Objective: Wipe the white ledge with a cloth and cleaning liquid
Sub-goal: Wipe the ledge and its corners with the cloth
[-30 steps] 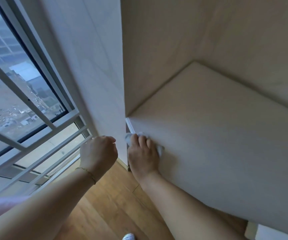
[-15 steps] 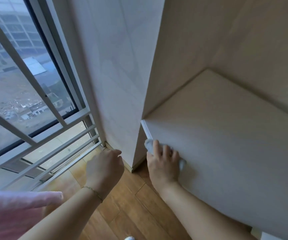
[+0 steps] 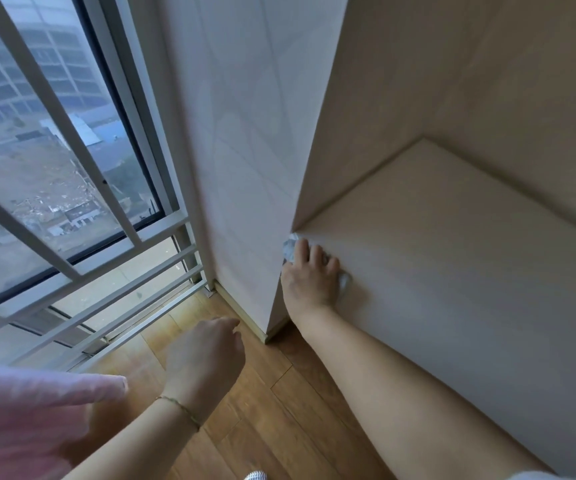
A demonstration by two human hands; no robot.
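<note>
The white ledge is a pale flat shelf set in a beige recess on the right. My right hand lies over its front left corner and holds a crumpled white cloth against it. The cloth shows past my fingertips and again at the hand's right side. My left hand hangs above the wooden floor, left of and below the ledge, with its fingers loosely curled and nothing in them. No bottle of cleaning liquid is in view.
A tall pale panel stands right beside the ledge corner. Left of it a window with white metal bars reaches almost to the wooden floor. A pink sleeve fills the lower left.
My right hand stays at the ledge's left corner with the cloth, rubbing slightly back and forth. My left hand has sunk lower and away from the ledge. My view has turned left.
</note>
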